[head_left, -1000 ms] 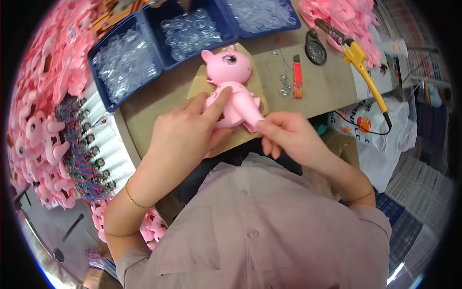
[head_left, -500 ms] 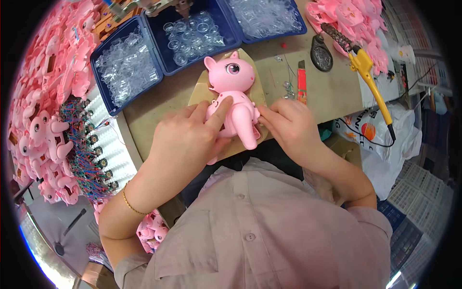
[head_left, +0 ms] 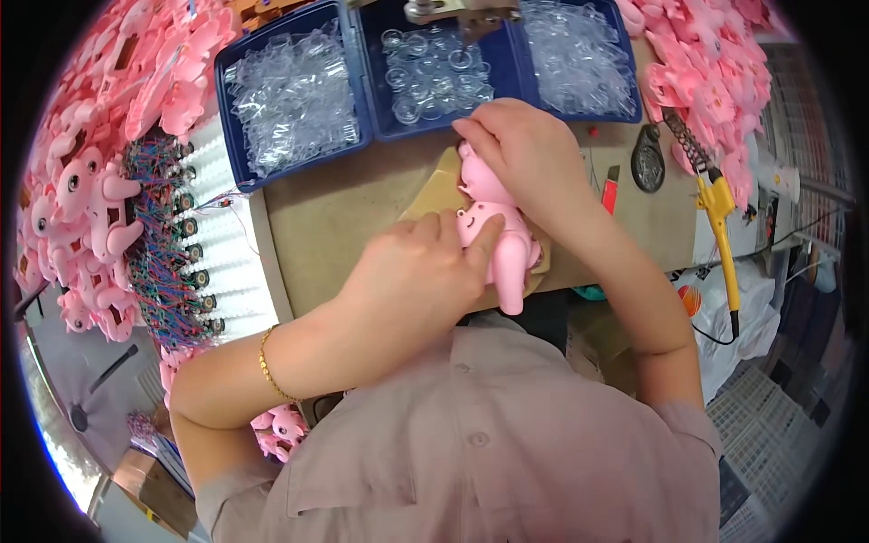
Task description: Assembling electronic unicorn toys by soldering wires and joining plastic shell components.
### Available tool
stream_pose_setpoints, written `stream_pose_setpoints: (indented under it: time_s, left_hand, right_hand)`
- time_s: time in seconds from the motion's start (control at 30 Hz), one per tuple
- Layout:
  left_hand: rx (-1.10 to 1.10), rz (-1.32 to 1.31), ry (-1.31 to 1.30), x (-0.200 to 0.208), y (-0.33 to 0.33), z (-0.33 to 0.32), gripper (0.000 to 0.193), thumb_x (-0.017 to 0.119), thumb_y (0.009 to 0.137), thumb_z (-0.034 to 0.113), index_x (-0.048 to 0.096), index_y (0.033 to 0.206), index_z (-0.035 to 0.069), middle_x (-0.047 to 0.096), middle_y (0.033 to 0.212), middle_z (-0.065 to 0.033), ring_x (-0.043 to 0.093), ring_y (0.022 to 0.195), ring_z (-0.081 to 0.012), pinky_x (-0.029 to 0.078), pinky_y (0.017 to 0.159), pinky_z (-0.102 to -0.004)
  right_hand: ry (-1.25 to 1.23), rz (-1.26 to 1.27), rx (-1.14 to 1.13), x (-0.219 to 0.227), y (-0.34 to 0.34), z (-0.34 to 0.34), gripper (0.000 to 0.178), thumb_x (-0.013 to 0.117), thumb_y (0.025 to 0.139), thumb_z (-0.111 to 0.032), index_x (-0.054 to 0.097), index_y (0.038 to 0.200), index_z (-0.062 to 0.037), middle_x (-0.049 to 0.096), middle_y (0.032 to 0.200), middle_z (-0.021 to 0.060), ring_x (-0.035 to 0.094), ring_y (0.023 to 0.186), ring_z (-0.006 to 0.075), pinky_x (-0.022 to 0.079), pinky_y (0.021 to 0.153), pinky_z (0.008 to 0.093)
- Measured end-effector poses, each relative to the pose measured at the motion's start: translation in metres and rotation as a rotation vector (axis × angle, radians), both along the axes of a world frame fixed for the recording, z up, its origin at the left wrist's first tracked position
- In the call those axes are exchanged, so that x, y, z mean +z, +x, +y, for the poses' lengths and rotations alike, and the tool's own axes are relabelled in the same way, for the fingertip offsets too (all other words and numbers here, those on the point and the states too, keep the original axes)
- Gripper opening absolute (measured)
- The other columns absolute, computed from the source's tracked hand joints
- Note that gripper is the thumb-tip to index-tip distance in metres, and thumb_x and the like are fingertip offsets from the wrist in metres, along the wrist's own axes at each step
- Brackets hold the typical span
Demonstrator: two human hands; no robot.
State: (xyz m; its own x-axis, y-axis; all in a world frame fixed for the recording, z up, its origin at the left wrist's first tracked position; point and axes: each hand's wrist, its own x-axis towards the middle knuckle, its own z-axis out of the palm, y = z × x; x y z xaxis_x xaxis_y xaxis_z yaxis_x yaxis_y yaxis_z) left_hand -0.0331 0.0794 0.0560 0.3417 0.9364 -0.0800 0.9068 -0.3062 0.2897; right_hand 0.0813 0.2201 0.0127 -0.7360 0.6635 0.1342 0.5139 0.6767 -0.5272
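A pink plastic toy pony [head_left: 510, 262] lies on its side upon a tan pad [head_left: 433, 195] at the table's front edge. My left hand [head_left: 418, 270] grips its body from the left, the index finger pressed along the body. Over the pony's head curls my right hand [head_left: 532, 161], its thumb and fingers closed around it, so the eye and most of the head are covered. Just right of the right forearm lies a red-handled cutter knife [head_left: 610, 192].
Blue bins hold clear plastic parts [head_left: 291, 100] and small clear round cups [head_left: 434, 77] behind the pony. Pink shells [head_left: 706, 81] heap at far right and left. A yellow soldering iron [head_left: 717, 206] hangs at right; wired speakers [head_left: 186, 226] line the left.
My right hand has gone from the pony's rear end up to its head and now covers it. The left hand still holds the body. The whole view has shifted.
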Motion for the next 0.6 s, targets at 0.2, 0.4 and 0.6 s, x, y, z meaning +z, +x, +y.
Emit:
stream_pose_setpoints:
  time_s: [0.2,0.4,0.6]
  left_hand:
    - [0.027,-0.141,0.164,-0.009,-0.002,-0.003,0.047,0.065,0.076,0.027,0.056,0.114,0.0,0.056,0.076,-0.0069,0.06,0.067,-0.0195,0.048,0.055,-0.0292]
    - [0.094,-0.187,0.179,-0.009,-0.003,-0.008,0.043,0.068,0.075,0.026,0.057,0.11,0.002,0.057,0.076,-0.0067,0.06,0.068,-0.0213,0.05,0.056,-0.0304]
    - [0.103,-0.243,0.096,-0.012,-0.012,-0.013,0.04,0.067,0.078,0.029,0.057,0.109,0.007,0.06,0.084,-0.0102,0.063,0.074,-0.0254,0.051,0.058,-0.0343]
  right_hand:
    - [-0.056,0.138,0.024,-0.005,0.002,0.004,0.022,0.057,0.09,-0.02,0.066,0.084,-0.0004,0.064,0.08,0.0111,0.062,0.073,0.0267,0.048,0.065,0.034]
    - [-0.472,0.527,-0.163,0.021,0.001,0.003,0.025,0.056,0.091,-0.019,0.065,0.083,0.0031,0.065,0.08,0.0036,0.058,0.075,0.012,0.046,0.067,0.0272]
    - [-0.311,0.258,-0.238,0.018,-0.009,-0.003,0.026,0.056,0.091,-0.021,0.06,0.083,0.0029,0.056,0.068,0.0134,0.054,0.062,0.0238,0.042,0.06,0.0332]
